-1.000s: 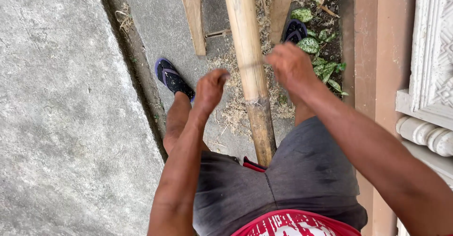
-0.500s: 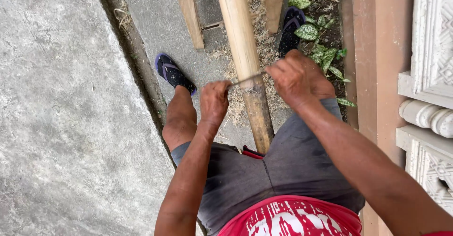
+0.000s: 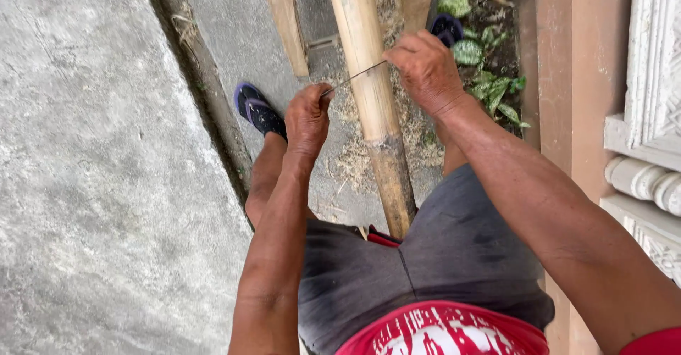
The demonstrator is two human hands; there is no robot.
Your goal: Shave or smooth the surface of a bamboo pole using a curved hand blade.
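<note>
Two broad surfaces fill the view: grey concrete ground point(image 3: 85, 185) on the left and a pinkish wall edge point(image 3: 582, 78) with carved white mouldings point(image 3: 649, 178) on the right. Between them a thick bamboo pole point(image 3: 365, 78) runs from the top of the view down to the person's lap, its lower end resting against dark grey shorts point(image 3: 440, 270). A flat wooden plank point(image 3: 286, 18) lies just left of the pole, and green leafy plants point(image 3: 489, 64) grow to its right. The feet wear dark sandals: the left sandal point(image 3: 255, 108) on the concrete, the right sandal point(image 3: 447, 27) near the plants. The left hand point(image 3: 308, 117) is closed in a fist left of the pole, and the right hand point(image 3: 425, 68) is closed right of it. Each pinches one end of a thin metal blade point(image 3: 355, 77) laid across the pole's front, touching it.
</note>
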